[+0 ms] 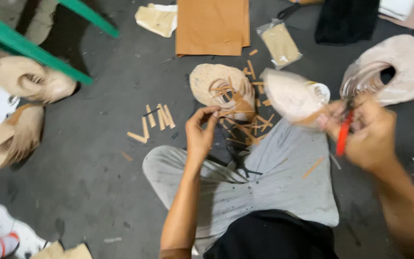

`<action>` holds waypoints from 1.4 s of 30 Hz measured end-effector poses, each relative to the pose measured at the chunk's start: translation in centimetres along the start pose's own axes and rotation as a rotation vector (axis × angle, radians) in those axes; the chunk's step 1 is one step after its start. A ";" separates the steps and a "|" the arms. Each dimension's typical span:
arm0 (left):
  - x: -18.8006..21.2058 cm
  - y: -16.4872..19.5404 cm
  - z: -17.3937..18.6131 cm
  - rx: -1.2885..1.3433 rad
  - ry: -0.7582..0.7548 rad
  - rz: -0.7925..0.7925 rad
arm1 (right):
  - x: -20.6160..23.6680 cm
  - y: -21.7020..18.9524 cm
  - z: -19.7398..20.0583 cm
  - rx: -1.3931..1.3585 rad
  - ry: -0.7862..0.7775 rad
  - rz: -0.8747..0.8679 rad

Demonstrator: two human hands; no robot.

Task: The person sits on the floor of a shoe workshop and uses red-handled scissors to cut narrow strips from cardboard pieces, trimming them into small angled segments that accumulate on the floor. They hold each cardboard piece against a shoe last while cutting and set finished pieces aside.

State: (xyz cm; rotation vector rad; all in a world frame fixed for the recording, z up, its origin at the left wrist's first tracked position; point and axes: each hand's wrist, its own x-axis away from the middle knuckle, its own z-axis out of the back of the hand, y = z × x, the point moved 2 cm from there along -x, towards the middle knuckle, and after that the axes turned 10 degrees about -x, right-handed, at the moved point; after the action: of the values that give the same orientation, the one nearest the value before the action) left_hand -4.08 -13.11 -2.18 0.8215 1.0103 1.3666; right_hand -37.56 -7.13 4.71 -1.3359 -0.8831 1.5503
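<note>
I sit on a dark floor in grey shorts. My left hand is raised over my knee with the fingertips pinched together; whether a thin tan strip sits between them I cannot tell. My right hand is blurred and grips a red-handled tool, probably scissors, against a pale beige shoe upper. Beyond my knee lies a round beige piece covered with a tangle of tan leather strips.
Loose tan strips lie on the floor at left centre. A tan leather sheet and a plastic bag lie at the top. Beige shoe uppers are stacked at right and left. A green chair leg crosses the upper left.
</note>
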 end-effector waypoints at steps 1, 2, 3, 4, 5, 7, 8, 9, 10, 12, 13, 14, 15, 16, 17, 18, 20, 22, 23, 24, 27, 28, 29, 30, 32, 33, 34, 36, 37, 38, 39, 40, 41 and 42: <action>-1.9 -2.2 -0.8 -0.033 -0.020 -0.018 | -0.9 1.0 1.3 0.132 0.072 0.019; -3.9 -4.0 -2.4 -0.060 -0.052 -0.038 | -2.2 2.0 3.2 0.233 0.136 0.047; -5.8 -5.6 -4.5 -0.089 -0.076 -0.030 | -3.6 3.1 5.2 0.334 0.203 0.069; -7.8 -7.1 -6.5 -0.123 -0.098 -0.025 | -4.8 4.5 6.7 0.394 0.253 0.110; -9.6 -8.3 -8.1 -0.164 -0.107 -0.017 | -5.9 5.9 8.3 0.504 0.277 0.080; -12.9 -10.1 -10.4 -0.278 -0.180 -0.132 | -7.1 8.9 9.9 0.700 0.306 0.024; -14.0 -10.7 -11.5 -0.334 -0.211 -0.190 | -7.3 10.7 10.2 0.836 0.275 0.002; -14.8 -11.5 -12.2 -0.335 -0.277 -0.095 | -7.5 12.6 10.2 0.967 0.240 -0.020; -15.2 -12.3 -12.7 -0.336 -0.342 0.002 | -7.7 14.5 9.8 1.098 0.199 -0.042; -16.4 -13.5 -13.3 -0.339 -0.395 0.152 | -7.2 18.5 8.4 1.077 0.130 -0.177; -16.8 -14.0 -13.5 -0.343 -0.384 0.211 | -7.1 20.3 7.7 1.078 0.110 -0.229; -16.8 -14.5 -13.6 -0.346 -0.376 0.273 | -6.8 21.9 7.1 1.078 0.089 -0.284; -17.2 -14.6 -13.6 -0.262 -0.289 0.238 | -6.8 23.2 6.9 1.081 0.104 -0.309; -17.7 -14.7 -13.4 -0.182 -0.200 0.203 | -6.9 24.1 6.9 1.080 0.119 -0.332; -18.1 -14.7 -12.9 -0.104 -0.107 0.169 | -7.0 24.7 7.0 1.075 0.131 -0.353; -18.4 -14.7 -12.2 -0.110 -0.022 0.144 | -7.2 24.8 7.4 1.070 0.210 -0.341; -18.9 -14.6 -10.3 -0.071 0.119 0.082 | -7.3 24.8 8.4 1.057 0.368 -0.319; -19.0 -13.9 -8.4 -0.024 0.217 0.063 | -6.9 24.7 9.4 1.017 0.411 -0.311; -18.9 -13.3 -7.3 -0.023 0.262 0.078 | -6.7 24.4 9.8 0.997 0.436 -0.301; -18.6 -12.6 -6.6 -0.024 0.308 0.092 | -6.4 24.2 9.8 0.957 0.436 -0.288; -16.7 -9.8 -5.4 -0.339 0.109 -0.045 | -5.1 23.6 9.2 0.858 0.413 -0.337; -15.8 -8.8 -5.8 -0.482 0.055 -0.115 | -5.0 23.7 8.5 0.834 0.389 -0.399; -14.9 -7.8 -6.1 -0.626 0.003 -0.187 | -4.8 23.8 7.9 0.807 0.366 -0.457; -14.1 -6.8 -6.4 -0.769 -0.047 -0.260 | -4.7 23.8 7.3 0.809 0.317 -0.504; -12.3 -5.2 -5.7 -0.765 0.104 -0.294 | -4.8 24.1 6.0 0.806 0.221 -0.592; -11.3 -4.5 -5.3 -0.759 0.177 -0.313 | -4.9 24.2 5.6 0.810 0.212 -0.600; -10.2 -4.2 -4.9 -0.610 0.190 -0.228 | -4.9 24.4 5.4 0.817 0.196 -0.613; -8.4 -3.8 -3.4 -0.314 0.225 -0.069 | -5.4 24.5 5.2 0.835 0.180 -0.557; -7.4 -3.6 -2.6 -0.165 0.257 0.001 | -5.4 24.4 5.2 0.848 0.175 -0.499; -6.3 -3.6 -1.8 -0.012 0.286 0.071 | -5.3 24.2 5.2 0.865 0.170 -0.442; -5.5 -3.4 -0.9 0.142 0.313 0.135 | -5.5 23.7 5.2 0.852 0.164 -0.412; -4.4 -3.1 -0.1 0.345 0.267 0.210 | -5.3 23.3 5.0 0.841 0.154 -0.383; -3.2 -2.7 0.8 0.552 0.218 0.280 | -5.2 22.6 4.9 0.833 0.148 -0.351; -2.4 -2.2 1.3 0.758 0.167 0.342 | -5.2 21.9 4.7 0.833 0.171 -0.356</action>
State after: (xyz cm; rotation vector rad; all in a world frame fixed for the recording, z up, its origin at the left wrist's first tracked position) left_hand -1.90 -15.54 -3.44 1.5109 1.6142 1.3480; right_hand -45.73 -19.71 -12.71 -0.6455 -0.2709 1.2730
